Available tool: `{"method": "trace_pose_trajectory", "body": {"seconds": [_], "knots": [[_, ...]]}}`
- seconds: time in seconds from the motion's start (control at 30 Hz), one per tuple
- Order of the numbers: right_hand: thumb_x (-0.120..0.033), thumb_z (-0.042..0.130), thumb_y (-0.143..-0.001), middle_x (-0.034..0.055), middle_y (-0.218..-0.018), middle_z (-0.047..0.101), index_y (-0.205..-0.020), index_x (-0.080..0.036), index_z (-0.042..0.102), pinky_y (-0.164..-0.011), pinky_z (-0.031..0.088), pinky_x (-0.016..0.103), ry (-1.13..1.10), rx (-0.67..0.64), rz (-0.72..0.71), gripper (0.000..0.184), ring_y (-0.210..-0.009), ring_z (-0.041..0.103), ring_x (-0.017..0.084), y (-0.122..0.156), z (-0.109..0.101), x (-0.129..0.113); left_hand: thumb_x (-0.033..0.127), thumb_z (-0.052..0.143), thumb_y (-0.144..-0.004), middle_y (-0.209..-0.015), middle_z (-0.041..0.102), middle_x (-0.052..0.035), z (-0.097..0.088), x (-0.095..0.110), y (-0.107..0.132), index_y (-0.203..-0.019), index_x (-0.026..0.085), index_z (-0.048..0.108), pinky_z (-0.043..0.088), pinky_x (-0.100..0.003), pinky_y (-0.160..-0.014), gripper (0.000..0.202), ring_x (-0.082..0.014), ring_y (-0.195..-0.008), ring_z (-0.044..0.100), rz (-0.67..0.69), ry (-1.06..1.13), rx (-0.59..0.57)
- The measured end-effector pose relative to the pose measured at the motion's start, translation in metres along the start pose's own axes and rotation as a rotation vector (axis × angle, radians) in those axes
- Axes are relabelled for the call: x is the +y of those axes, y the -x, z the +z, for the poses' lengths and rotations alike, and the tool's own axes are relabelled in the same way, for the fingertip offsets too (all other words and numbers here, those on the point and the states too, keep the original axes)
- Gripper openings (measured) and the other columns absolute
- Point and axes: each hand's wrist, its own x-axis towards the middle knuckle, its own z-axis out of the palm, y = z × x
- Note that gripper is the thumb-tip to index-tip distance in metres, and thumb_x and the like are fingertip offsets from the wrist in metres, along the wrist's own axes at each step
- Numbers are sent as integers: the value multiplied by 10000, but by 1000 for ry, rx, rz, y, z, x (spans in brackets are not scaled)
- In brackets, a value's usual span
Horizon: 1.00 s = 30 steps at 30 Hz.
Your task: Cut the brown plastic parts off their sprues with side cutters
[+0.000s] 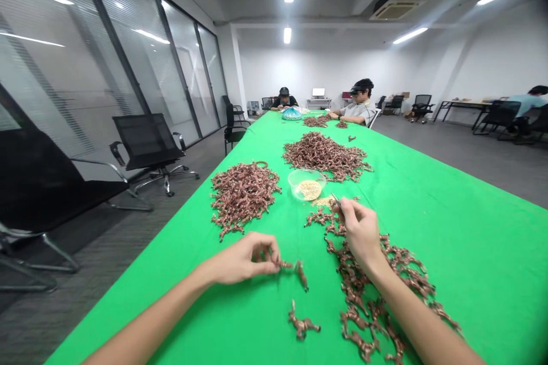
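My left hand (256, 258) is closed, with thumb and fingertips pinching a small copper-brown animal figurine (302, 276) just above the green cloth. In my right hand (362, 231) is a slim metal tool that looks like tweezers (335, 198), its tip pointing at spilled pale grains (324, 202). Beside that tip stands a clear plastic bowl (293, 185) with small cream-coloured bits in it. Under and around my right forearm lie many loose figurines (351, 274). A single horse-like figurine (303, 326) rests on the cloth nearer to me.
Two big heaps of brown figurines, one on the left (245, 194) and one farther back (325, 154), lie on the green-covered table (462, 228). Two people sit at the far end near a blue plastic bag (291, 114). Black chairs (148, 140) line the left side.
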Motion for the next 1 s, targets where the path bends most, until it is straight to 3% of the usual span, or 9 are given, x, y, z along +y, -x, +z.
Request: {"method": "trace_pose_trajectory", "body": {"seconds": [0.1,0.2,0.3,0.43,0.53,0.67,0.83,1.0], "knots": [[-617,521,-921,-26,-551,445,-728,-155,669,-480,253,266,15,-12,-9,522,-503,348,133,2,0,1,453,698,-831,-943,703,-83,1,-8,2,-858,148,591,472,-279,-702,324,-150,-764,610,41,102,76],[-610,514,-926,-18,-551,462,-728,-155,677,-482,265,264,34,-29,-9,522,-503,367,137,4,1,1,459,660,-856,-821,688,-55,5,-12,2,-863,152,587,456,-263,-637,316,-141,-684,600,3,49,165],[-595,504,-934,-25,-542,432,-699,-162,655,-486,259,265,68,-58,-28,515,-504,354,135,5,1,1,455,629,-867,-711,629,-6,16,-11,1,-887,168,597,408,-250,-574,290,-138,-624,554,-28,-132,325],[-546,484,-954,-38,-536,376,-633,-184,564,-497,251,266,120,-102,-97,491,-510,347,130,5,2,0,496,628,-848,-824,637,-16,31,-4,3,-1037,211,630,418,-294,-624,342,-169,-671,551,-22,-477,431],[-470,471,-970,-37,-523,390,-600,-194,515,-512,243,270,269,-234,-193,463,-496,358,127,6,3,0,551,610,-845,-1063,623,-59,38,2,6,-1216,268,611,466,-352,-739,467,-229,-850,604,-14,-606,405],[-377,480,-965,-2,-561,530,-611,-200,535,-555,258,283,627,-503,-352,399,-514,435,146,10,4,3,563,552,-883,-1253,541,-89,39,0,5,-1349,316,540,475,-432,-893,527,-274,-1017,607,-30,-629,409],[-365,501,-972,56,-777,690,-874,-217,690,-636,337,288,780,-699,-420,260,-701,600,209,17,5,2,484,555,-905,-1183,562,-89,34,-6,3,-1194,260,620,450,-440,-941,371,-278,-1062,580,30,-662,371],[-341,530,-966,38,-683,654,-713,-208,650,-602,297,286,763,-809,-466,310,-627,547,180,22,5,-7,419,592,-887,-957,579,-43,29,-7,2,-918,206,597,456,-352,-788,216,-215,-859,580,10,-629,398]]}}
